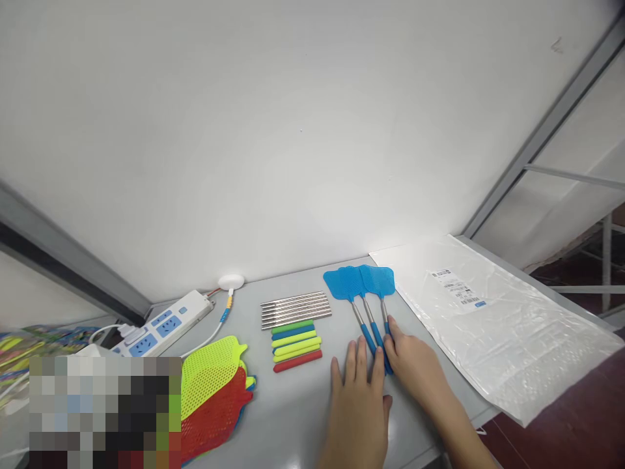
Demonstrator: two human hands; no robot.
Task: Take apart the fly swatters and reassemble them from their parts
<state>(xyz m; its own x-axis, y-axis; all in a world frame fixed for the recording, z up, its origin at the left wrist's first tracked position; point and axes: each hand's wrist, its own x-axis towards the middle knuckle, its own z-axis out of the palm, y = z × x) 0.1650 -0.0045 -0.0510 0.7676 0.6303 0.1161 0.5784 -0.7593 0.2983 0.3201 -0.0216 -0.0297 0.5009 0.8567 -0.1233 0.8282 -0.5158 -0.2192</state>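
Three blue fly swatters (pixel 344 284) with metal rods and blue handles lie fanned out, their heads overlapping toward the wall. My right hand (pixel 417 368) has its fingers round the handle of the rightmost one. Flat on the table, fingers spread, my left hand (pixel 359 404) rests at the lower ends of the handles. To its left is a row of loose handle sleeves (pixel 297 345) in green, blue, yellow and red. Above them several metal rods (pixel 295 310) lie side by side. Yellow and red swatter heads (pixel 217 407) are stacked at the lower left.
A white plastic mailing bag (pixel 488 319) with a label covers the table's right side. A power strip (pixel 163 326) with plugs and a white cable lies at the left, near a small white round device (pixel 231 281). A white wall (pixel 303 163) stands behind the grey table (pixel 288 417).
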